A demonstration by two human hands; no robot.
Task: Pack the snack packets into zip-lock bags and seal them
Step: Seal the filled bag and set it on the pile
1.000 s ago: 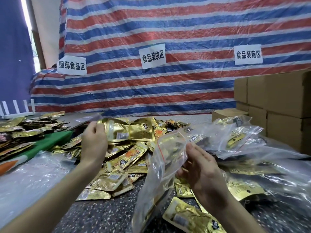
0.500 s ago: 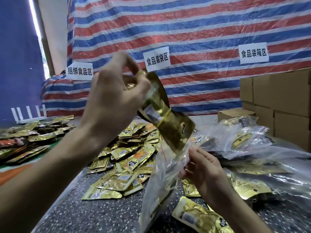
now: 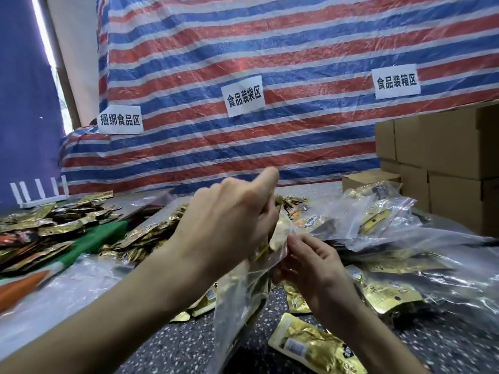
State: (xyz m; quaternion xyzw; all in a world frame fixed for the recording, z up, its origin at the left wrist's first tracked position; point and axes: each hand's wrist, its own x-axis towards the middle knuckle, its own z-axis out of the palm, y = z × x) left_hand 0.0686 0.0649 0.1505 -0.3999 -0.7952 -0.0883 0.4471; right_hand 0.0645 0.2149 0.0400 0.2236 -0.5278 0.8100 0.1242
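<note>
your left hand (image 3: 229, 220) curls round a gold packet (image 3: 278, 231) at the mouth of a clear bag (image 3: 243, 300), index finger lifted; your right hand (image 3: 313, 265) pinches the bag's rim just beside it. the bag hangs over a dark speckled table (image 3: 175, 346) strewn with loose packets (image 3: 143, 238), filled bags (image 3: 378, 220) to the right, a green mat (image 3: 97, 238) to the left. behind, a red, white and blue striped tarp (image 3: 243, 55) carries three paper signs (image 3: 244, 95); brown boxes (image 3: 453, 147) stack at right.

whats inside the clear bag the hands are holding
Gold snack packets show through the zip-lock bag's clear plastic. The left hand covers its mouth, so their number is hidden.
</note>
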